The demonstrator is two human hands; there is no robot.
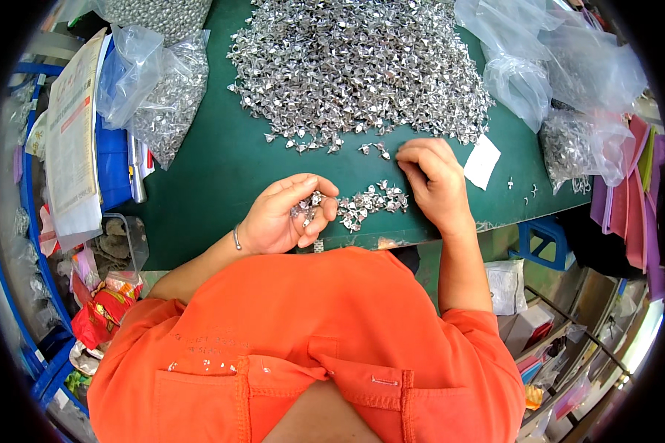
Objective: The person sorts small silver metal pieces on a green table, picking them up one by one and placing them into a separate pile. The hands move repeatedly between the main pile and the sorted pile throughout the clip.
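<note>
My left hand [282, 214] is cupped near the table's front edge, its fingers curled around several small shiny metal pieces [305, 209]. Next to it lies a small pile of the same silvery pieces [372, 201], which look pronged or winged. My right hand [437, 181] rests just right of that pile, thumb and fingers drawn together; what they hold, if anything, is hidden. A few loose pieces [374, 150] lie left of its fingertips. Beyond both hands spreads a large heap of metal pieces [362, 66] on the green tabletop [222, 192].
Clear plastic bags of metal parts stand at the left [171, 100] and right [567, 148]. A white paper slip [482, 161] lies right of the heap. At the far left is a blue bin [114, 166] with papers. A blue stool [543, 242] stands below the table's right edge.
</note>
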